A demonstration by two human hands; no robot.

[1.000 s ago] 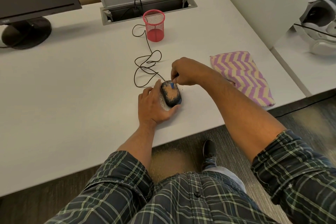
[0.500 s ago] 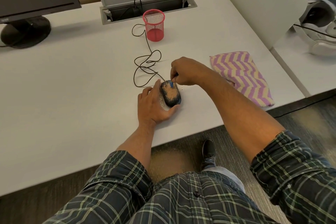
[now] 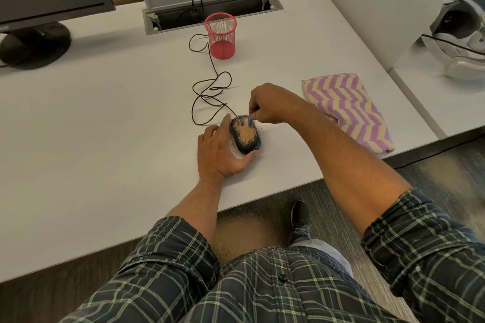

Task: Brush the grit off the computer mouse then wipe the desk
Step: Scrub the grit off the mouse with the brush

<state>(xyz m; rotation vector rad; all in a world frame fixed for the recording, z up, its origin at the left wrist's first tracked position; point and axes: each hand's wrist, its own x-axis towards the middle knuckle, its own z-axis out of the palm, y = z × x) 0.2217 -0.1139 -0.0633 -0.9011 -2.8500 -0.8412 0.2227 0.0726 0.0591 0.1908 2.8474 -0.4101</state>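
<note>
A black wired computer mouse (image 3: 246,137) lies near the front edge of the white desk (image 3: 105,126), its top covered in tan grit. My left hand (image 3: 219,151) holds the mouse from its left side, fingers along one flank and thumb at its near end. My right hand (image 3: 267,105) pinches a small blue brush (image 3: 250,121) whose tip touches the far end of the mouse. Loose grains lie on the desk on both sides of the mouse. A folded purple and cream zigzag cloth (image 3: 347,110) lies to the right.
The mouse cable (image 3: 210,92) loops back to an open cable hatch (image 3: 210,5). A red mesh pen cup (image 3: 221,35) stands in front of the hatch. A monitor base (image 3: 34,44) sits far left; a white divider (image 3: 372,5) and a headset (image 3: 462,42) are at right.
The brush tip has shifted slightly toward the far end of the mouse. My left hand and the mouse have stayed in place.
</note>
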